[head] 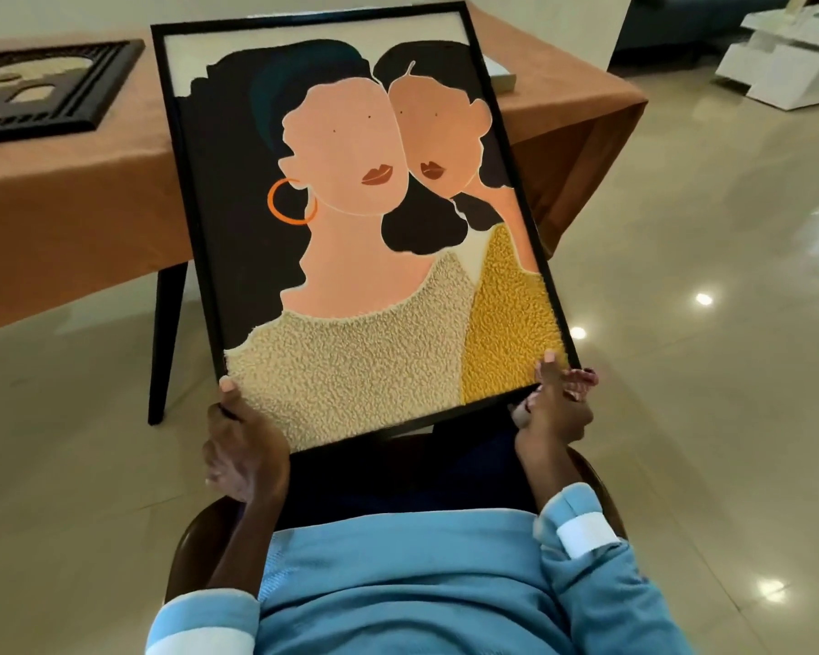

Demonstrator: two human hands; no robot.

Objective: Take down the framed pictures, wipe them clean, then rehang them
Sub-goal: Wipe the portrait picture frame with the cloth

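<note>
Floor of glossy pale tile fills most of the scene, dotted with lamp glints. At the far left stands the surface, draped in a rust-orange cloth over dark tapered legs.

In front of it, near centre, is the task's thing: a large rectangular picture in a thin black frame, off the wall and held tilted, its lower edge over the seated person's lap. It shows two faceless figures in flat peach and black. The nubbly cream and mustard patches look raised, like looped yarn; whether glass covers them I cannot tell.

A smaller picture in a thick ridged black frame lies flat on the surface, far left.

The left hand clasps the big frame's lower left corner, thumb on the front. The right hand clasps the lower right corner likewise.

No cloth shows, so I judge this the gap between taking down and wiping. Next, one hand must be freed for a cloth, so the frame needs a steady rest first. The rough pile calls for light strokes.
</note>
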